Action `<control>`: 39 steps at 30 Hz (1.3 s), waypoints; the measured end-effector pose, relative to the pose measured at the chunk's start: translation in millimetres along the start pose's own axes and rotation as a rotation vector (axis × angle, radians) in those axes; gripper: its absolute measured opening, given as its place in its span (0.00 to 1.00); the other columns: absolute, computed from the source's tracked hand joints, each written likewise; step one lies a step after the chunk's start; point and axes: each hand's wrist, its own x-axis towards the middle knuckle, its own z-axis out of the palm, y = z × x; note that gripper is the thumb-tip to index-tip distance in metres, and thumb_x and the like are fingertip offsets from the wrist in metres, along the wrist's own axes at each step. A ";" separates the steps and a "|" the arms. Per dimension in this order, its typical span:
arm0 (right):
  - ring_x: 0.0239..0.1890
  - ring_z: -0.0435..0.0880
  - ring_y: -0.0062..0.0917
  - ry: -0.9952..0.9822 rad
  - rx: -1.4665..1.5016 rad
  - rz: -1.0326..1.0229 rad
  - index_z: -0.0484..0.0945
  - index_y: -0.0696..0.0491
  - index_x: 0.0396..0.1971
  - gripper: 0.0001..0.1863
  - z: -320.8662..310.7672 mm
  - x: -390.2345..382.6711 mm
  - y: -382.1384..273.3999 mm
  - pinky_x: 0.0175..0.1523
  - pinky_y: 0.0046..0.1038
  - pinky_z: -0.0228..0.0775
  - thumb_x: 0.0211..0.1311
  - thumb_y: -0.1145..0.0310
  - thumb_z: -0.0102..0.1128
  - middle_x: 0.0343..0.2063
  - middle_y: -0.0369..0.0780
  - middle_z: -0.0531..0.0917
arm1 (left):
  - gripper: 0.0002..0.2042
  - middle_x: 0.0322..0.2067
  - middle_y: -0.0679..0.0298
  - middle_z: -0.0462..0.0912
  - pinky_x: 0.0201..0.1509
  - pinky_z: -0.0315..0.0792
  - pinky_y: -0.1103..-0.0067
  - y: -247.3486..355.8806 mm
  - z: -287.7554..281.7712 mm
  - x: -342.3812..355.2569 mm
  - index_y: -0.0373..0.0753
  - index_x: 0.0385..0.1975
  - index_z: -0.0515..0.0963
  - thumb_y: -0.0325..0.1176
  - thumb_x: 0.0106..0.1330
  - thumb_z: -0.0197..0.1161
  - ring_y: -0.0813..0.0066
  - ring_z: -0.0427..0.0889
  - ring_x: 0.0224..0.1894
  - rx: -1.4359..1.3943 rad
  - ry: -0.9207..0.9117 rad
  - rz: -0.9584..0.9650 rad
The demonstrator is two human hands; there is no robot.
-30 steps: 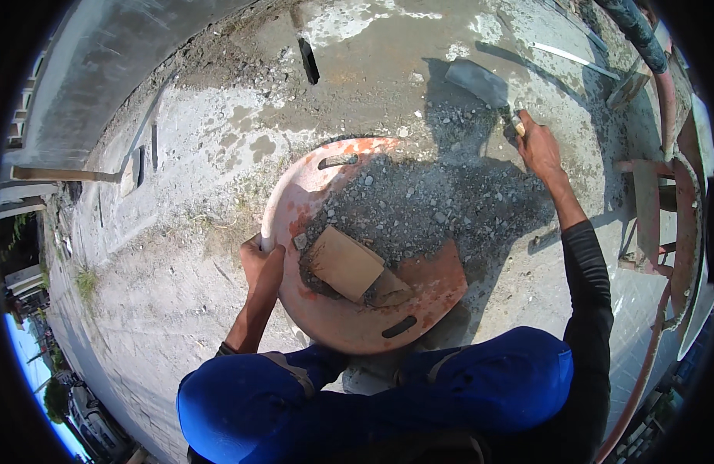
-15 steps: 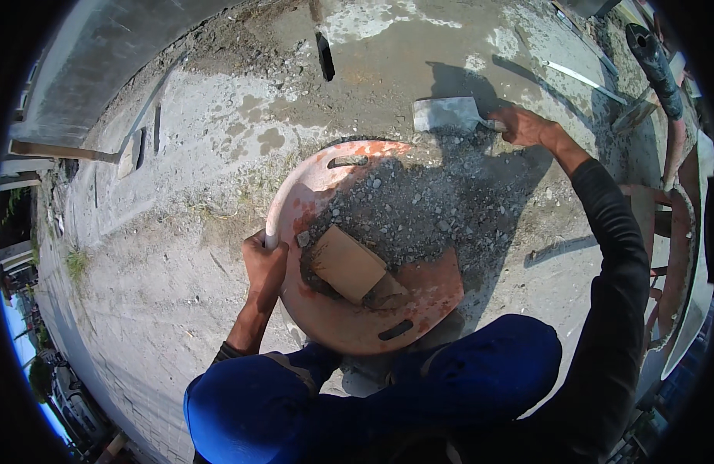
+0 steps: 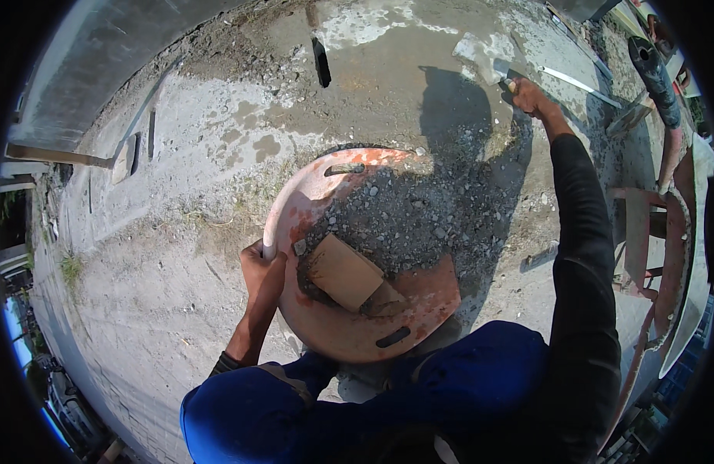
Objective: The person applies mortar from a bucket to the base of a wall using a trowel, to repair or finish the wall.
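Your 1 view comes from the left camera of 2 wide fisheyes worn side by side on your head. It looks steeply down and forward, upright and unmirrored, from above your blue trousers (image 3: 241, 410), which fill the lower edge close to the lens. The slotted plastic tub (image 3: 341, 344) sits near mid-frame, your left hand (image 3: 264, 271) beside it, your right hand (image 3: 529, 97) farther out, upper right. Coverage reaches a grey wall (image 3: 140, 54) at upper left; straight edges bend toward the dark rim.
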 end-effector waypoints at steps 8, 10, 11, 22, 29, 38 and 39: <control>0.49 0.81 0.48 -0.318 -0.662 -0.464 0.73 0.54 0.58 0.27 -1.6 -135.5 -22.4 0.56 0.41 0.72 0.55 0.72 0.61 0.39 0.53 0.83 | 0.04 0.16 0.68 0.74 0.22 0.64 0.77 7.2 3.5 4.5 0.30 0.21 0.77 0.24 0.52 0.60 0.85 0.67 0.19 0.013 -0.026 -0.002; 0.43 0.82 0.50 -0.209 -0.630 -0.468 0.74 0.56 0.52 0.21 -3.8 -175.9 -14.3 0.50 0.45 0.73 0.57 0.71 0.60 0.33 0.53 0.83 | 0.05 0.17 0.67 0.76 0.22 0.65 0.77 14.1 6.7 5.0 0.29 0.24 0.79 0.24 0.52 0.60 0.84 0.68 0.19 -0.031 -0.053 -0.015; 0.41 0.82 0.51 -0.136 -0.582 -0.411 0.73 0.56 0.52 0.20 0.5 -195.9 -29.5 0.48 0.46 0.73 0.59 0.70 0.60 0.33 0.53 0.83 | 0.06 0.17 0.66 0.77 0.22 0.65 0.77 17.5 7.3 2.5 0.28 0.25 0.80 0.25 0.53 0.60 0.84 0.69 0.20 -0.084 -0.056 -0.033; 0.35 0.80 0.61 -0.134 -0.414 -0.551 0.63 0.58 0.52 0.17 74.8 -198.9 -129.2 0.40 0.54 0.72 0.69 0.67 0.53 0.27 0.60 0.81 | 0.14 0.22 0.63 0.79 0.32 0.72 0.74 -22.0 -30.1 64.9 0.31 0.38 0.82 0.39 0.67 0.62 0.74 0.77 0.24 -0.509 -0.068 -0.265; 0.35 0.81 0.62 -0.145 -0.406 -0.630 0.63 0.60 0.48 0.15 146.2 -149.9 -270.6 0.39 0.57 0.71 0.70 0.68 0.53 0.27 0.62 0.81 | 0.35 0.71 0.47 0.51 0.72 0.41 0.45 -107.3 -53.9 198.2 0.43 0.72 0.55 0.56 0.71 0.50 0.48 0.50 0.74 0.499 0.735 -0.055; 0.42 0.84 0.56 0.041 -0.443 -0.632 0.63 0.75 0.54 0.24 214.4 -9.7 -478.7 0.48 0.50 0.78 0.64 0.73 0.48 0.46 0.65 0.78 | 0.40 0.74 0.43 0.42 0.74 0.31 0.43 -97.7 -29.4 213.9 0.45 0.76 0.46 0.60 0.69 0.46 0.42 0.37 0.77 0.632 0.625 -0.114; 0.42 0.84 0.55 0.118 -0.530 -0.713 0.65 0.74 0.54 0.24 222.6 16.0 -496.9 0.48 0.47 0.78 0.65 0.70 0.47 0.46 0.63 0.79 | 0.40 0.74 0.43 0.42 0.73 0.31 0.43 -96.4 -25.8 215.9 0.45 0.76 0.47 0.60 0.69 0.46 0.42 0.37 0.77 0.624 0.612 -0.112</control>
